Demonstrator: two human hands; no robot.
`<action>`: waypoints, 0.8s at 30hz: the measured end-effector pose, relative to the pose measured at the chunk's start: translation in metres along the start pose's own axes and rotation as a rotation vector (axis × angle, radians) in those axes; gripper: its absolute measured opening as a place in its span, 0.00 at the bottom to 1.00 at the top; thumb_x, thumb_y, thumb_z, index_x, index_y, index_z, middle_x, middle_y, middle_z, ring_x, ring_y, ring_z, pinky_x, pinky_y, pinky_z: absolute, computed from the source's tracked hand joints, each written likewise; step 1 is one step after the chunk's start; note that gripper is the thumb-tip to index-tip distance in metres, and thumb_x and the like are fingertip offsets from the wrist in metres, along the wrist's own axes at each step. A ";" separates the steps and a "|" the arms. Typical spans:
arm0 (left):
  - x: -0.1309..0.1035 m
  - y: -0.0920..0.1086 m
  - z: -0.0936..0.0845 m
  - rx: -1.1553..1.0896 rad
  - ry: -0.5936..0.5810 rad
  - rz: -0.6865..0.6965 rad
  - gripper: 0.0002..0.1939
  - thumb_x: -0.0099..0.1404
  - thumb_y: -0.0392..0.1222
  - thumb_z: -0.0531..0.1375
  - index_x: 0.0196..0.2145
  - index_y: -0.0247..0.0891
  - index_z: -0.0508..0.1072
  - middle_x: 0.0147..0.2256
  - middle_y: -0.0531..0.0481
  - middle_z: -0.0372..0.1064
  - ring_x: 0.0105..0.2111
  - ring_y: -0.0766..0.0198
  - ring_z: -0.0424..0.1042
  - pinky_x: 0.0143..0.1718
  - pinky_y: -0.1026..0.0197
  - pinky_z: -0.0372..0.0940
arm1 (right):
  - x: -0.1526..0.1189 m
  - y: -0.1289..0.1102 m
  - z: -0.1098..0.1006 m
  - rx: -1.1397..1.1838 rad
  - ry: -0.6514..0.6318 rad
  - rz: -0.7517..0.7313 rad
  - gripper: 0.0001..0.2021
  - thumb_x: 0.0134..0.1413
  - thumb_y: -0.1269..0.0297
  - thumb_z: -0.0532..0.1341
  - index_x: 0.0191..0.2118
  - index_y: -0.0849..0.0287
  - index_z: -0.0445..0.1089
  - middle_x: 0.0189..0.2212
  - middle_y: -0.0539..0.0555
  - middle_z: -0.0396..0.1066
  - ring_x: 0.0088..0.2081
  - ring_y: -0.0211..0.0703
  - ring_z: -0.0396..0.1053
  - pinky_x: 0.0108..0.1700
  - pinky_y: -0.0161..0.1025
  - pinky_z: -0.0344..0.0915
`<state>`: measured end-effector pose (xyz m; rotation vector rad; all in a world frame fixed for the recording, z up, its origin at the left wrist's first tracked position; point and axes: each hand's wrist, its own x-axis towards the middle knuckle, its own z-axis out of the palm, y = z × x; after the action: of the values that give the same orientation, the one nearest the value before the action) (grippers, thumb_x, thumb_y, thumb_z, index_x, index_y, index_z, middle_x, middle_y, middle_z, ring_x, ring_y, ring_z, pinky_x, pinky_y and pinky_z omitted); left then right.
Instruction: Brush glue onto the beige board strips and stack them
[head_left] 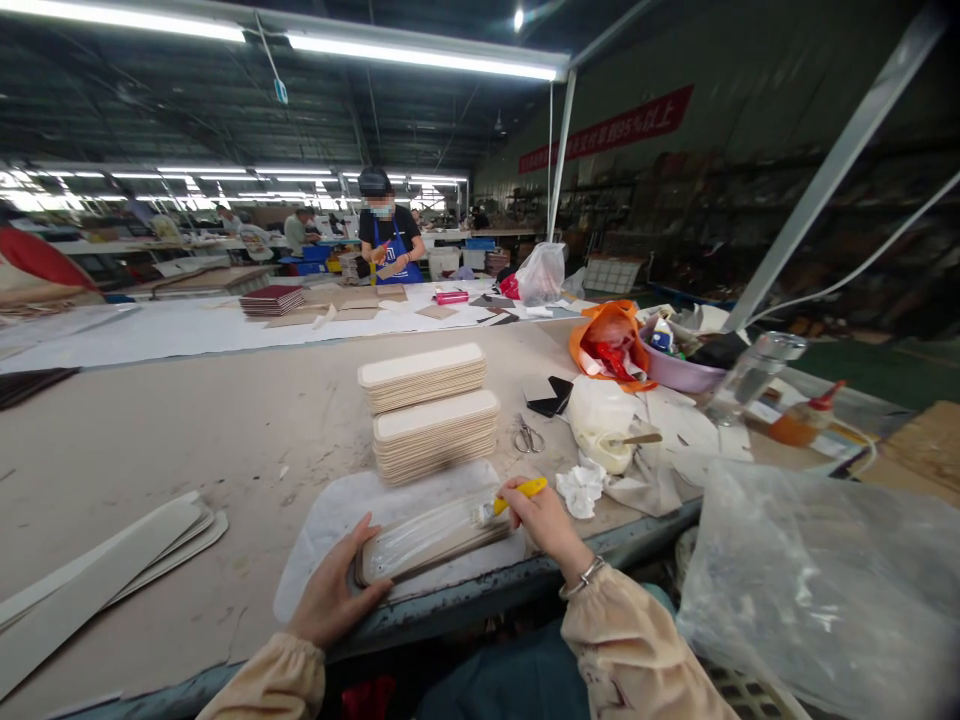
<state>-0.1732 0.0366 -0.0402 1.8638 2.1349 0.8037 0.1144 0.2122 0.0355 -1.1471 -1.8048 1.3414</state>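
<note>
My right hand is closed around the yellow handle of a glue brush. The bristles touch the right part of a long, round-ended board, which tops a small stack and is streaked with white, wet-looking glue. With thumb in front and fingers behind, my left hand grips the left end of this stack. Under the stack lies a whitish translucent sheet. Just beyond it stand two neat piles of similar boards, a nearer pile and a farther pile, with pale top faces.
Scissors, crumpled tissue and a plastic-lined glue tub sit to the right. Long grey strips lie at left. Farther right are an orange bag, a glass bottle and a red-tipped squeeze bottle. A co-worker stands opposite.
</note>
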 end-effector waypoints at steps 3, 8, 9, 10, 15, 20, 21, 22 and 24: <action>0.000 0.000 0.000 0.001 0.000 -0.006 0.41 0.56 0.51 0.60 0.62 0.41 0.46 0.54 0.45 0.63 0.55 0.52 0.61 0.56 0.49 0.58 | 0.003 0.006 -0.013 -0.080 0.073 0.015 0.10 0.49 0.61 0.53 0.25 0.59 0.67 0.11 0.45 0.62 0.20 0.38 0.63 0.31 0.35 0.58; 0.000 0.000 0.000 -0.015 0.007 -0.008 0.41 0.55 0.50 0.60 0.62 0.41 0.47 0.53 0.45 0.64 0.55 0.52 0.62 0.56 0.49 0.58 | 0.005 0.007 -0.031 -0.108 0.158 0.012 0.11 0.49 0.60 0.53 0.24 0.58 0.68 0.12 0.46 0.61 0.21 0.39 0.62 0.30 0.36 0.57; -0.001 0.000 0.000 -0.017 0.007 -0.007 0.41 0.55 0.50 0.60 0.62 0.41 0.47 0.53 0.45 0.64 0.55 0.52 0.62 0.56 0.49 0.58 | 0.005 0.006 -0.031 -0.083 0.176 0.010 0.11 0.49 0.59 0.53 0.25 0.58 0.68 0.12 0.46 0.61 0.21 0.40 0.62 0.30 0.36 0.57; -0.001 -0.001 0.000 -0.019 0.005 -0.008 0.41 0.55 0.50 0.61 0.62 0.41 0.47 0.54 0.45 0.64 0.55 0.51 0.62 0.57 0.49 0.57 | 0.005 0.005 -0.030 -0.054 0.196 0.004 0.12 0.49 0.59 0.53 0.25 0.58 0.68 0.12 0.46 0.60 0.21 0.40 0.62 0.30 0.36 0.58; -0.001 -0.001 0.000 -0.032 -0.021 -0.009 0.41 0.56 0.50 0.60 0.62 0.42 0.44 0.55 0.44 0.62 0.56 0.52 0.60 0.58 0.48 0.56 | 0.006 0.005 -0.019 -0.053 0.198 -0.009 0.12 0.50 0.58 0.53 0.25 0.58 0.67 0.12 0.46 0.62 0.20 0.40 0.63 0.30 0.36 0.58; -0.001 0.003 -0.002 -0.056 -0.022 -0.024 0.40 0.56 0.51 0.60 0.61 0.42 0.47 0.56 0.44 0.60 0.57 0.52 0.58 0.58 0.48 0.55 | 0.005 0.006 -0.018 -0.124 0.198 -0.006 0.12 0.50 0.58 0.53 0.25 0.58 0.68 0.13 0.47 0.62 0.21 0.40 0.63 0.30 0.36 0.57; -0.001 0.005 -0.002 -0.064 -0.023 -0.027 0.40 0.56 0.51 0.60 0.61 0.41 0.47 0.57 0.43 0.59 0.57 0.51 0.58 0.58 0.47 0.54 | 0.005 0.004 -0.017 -0.090 0.204 -0.016 0.12 0.50 0.58 0.54 0.25 0.59 0.68 0.13 0.47 0.62 0.22 0.40 0.63 0.30 0.36 0.57; -0.002 0.007 -0.003 -0.075 -0.024 -0.031 0.41 0.55 0.50 0.61 0.61 0.41 0.48 0.56 0.42 0.59 0.57 0.51 0.58 0.58 0.47 0.54 | 0.004 0.003 -0.014 -0.034 0.198 -0.024 0.12 0.51 0.57 0.54 0.25 0.59 0.68 0.13 0.47 0.61 0.21 0.39 0.62 0.29 0.35 0.56; -0.002 0.009 -0.004 -0.105 -0.021 -0.039 0.42 0.54 0.48 0.62 0.61 0.39 0.47 0.55 0.41 0.61 0.56 0.51 0.59 0.58 0.47 0.55 | 0.003 -0.002 -0.001 0.118 0.131 -0.024 0.12 0.52 0.56 0.55 0.27 0.59 0.68 0.14 0.46 0.60 0.19 0.37 0.58 0.25 0.34 0.54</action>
<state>-0.1669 0.0345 -0.0328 1.7660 2.0677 0.8662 0.1131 0.2147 0.0378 -1.1197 -1.6201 1.3097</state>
